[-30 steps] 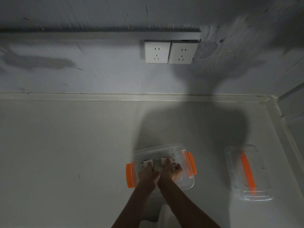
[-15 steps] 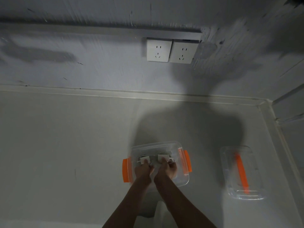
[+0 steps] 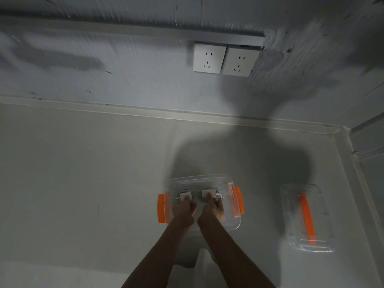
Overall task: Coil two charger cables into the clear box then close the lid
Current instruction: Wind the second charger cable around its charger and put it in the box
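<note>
A clear box [image 3: 225,182] with orange side latches sits on the pale surface near me. Inside it lie two white chargers with coiled cables. My left hand [image 3: 184,209] is in the box with its fingertips on the left charger [image 3: 184,196]. My right hand [image 3: 214,209] is beside it, fingers on the right charger [image 3: 208,192]. The cables [image 3: 219,196] show only as thin loops around the plugs; my hands hide most of them. The clear lid [image 3: 306,217] with an orange handle lies apart, to the right of the box.
A wall with two white sockets [image 3: 225,59] rises behind the surface. A raised edge [image 3: 187,115] runs along the back, and another edge [image 3: 351,173] bounds the right side. My shadow falls over the box area.
My hands stayed inside the box on the chargers, shifting only slightly. The view moved a little, so the box and lid sit a bit more to the left in frame.
</note>
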Demonstrator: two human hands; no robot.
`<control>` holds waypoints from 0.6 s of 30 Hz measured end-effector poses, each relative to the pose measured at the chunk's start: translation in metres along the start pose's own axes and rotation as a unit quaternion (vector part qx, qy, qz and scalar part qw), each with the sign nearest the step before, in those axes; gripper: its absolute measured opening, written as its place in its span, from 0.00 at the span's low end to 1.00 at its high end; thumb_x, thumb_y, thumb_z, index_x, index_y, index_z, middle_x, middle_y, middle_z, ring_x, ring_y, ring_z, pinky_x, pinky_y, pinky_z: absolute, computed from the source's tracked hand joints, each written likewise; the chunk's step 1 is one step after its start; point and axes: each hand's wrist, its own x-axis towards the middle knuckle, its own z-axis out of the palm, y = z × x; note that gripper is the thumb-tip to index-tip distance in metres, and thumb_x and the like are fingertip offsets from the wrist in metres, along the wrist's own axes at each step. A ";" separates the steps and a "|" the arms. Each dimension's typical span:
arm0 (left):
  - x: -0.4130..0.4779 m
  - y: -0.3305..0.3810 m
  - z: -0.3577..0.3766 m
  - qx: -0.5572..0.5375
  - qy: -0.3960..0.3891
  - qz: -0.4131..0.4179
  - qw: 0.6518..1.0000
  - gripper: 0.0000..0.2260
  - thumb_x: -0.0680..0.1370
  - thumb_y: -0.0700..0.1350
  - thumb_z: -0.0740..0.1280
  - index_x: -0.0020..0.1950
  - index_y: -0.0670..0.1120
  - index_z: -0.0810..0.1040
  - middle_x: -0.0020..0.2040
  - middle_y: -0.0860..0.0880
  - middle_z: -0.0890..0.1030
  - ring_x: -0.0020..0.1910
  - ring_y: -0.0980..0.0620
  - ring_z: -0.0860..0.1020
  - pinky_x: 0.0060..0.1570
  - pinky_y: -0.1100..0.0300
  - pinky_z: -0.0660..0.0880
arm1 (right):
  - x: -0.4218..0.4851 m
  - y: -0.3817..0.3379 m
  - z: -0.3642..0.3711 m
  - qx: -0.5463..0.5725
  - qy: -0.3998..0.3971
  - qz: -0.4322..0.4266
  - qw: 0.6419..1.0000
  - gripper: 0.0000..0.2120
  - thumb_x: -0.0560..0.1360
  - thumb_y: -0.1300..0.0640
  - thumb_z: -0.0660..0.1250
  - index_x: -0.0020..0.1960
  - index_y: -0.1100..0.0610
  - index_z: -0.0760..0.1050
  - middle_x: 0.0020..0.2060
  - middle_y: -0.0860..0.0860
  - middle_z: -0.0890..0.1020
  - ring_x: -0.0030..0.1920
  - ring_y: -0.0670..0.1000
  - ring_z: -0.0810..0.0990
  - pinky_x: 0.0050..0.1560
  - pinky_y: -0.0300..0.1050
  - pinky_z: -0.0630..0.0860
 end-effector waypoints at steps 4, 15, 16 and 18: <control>0.000 -0.008 0.000 -0.051 0.032 -0.021 0.998 0.08 0.81 0.43 0.61 0.49 0.39 0.76 0.43 0.43 0.80 0.40 0.49 0.80 0.39 0.58 0.78 | -0.002 -0.003 -0.003 0.003 -0.024 0.026 0.999 0.13 0.71 0.53 0.73 0.53 0.59 0.81 0.47 0.57 0.86 0.49 0.59 0.84 0.55 0.52 0.78; 0.006 0.012 -0.012 0.016 0.014 -0.051 0.998 0.08 0.79 0.45 0.64 0.49 0.40 0.75 0.43 0.44 0.78 0.38 0.50 0.78 0.36 0.60 0.78 | 0.004 -0.009 -0.005 -0.066 -0.062 0.057 0.994 0.19 0.72 0.51 0.72 0.57 0.62 0.77 0.46 0.57 0.82 0.46 0.57 0.80 0.44 0.47 0.77; 0.005 0.016 -0.015 0.024 0.027 -0.048 0.998 0.09 0.79 0.45 0.65 0.52 0.39 0.75 0.44 0.43 0.78 0.39 0.49 0.78 0.37 0.59 0.78 | 0.005 -0.014 -0.007 -0.090 -0.087 0.064 0.990 0.20 0.72 0.51 0.71 0.58 0.62 0.77 0.45 0.56 0.81 0.44 0.54 0.79 0.41 0.46 0.77; 0.002 0.024 -0.018 0.028 0.021 -0.042 0.999 0.10 0.78 0.44 0.67 0.53 0.38 0.74 0.45 0.41 0.76 0.39 0.48 0.77 0.39 0.58 0.79 | 0.004 -0.025 -0.014 -0.166 -0.149 0.059 0.973 0.18 0.77 0.55 0.67 0.63 0.64 0.73 0.50 0.54 0.78 0.39 0.46 0.75 0.31 0.34 0.73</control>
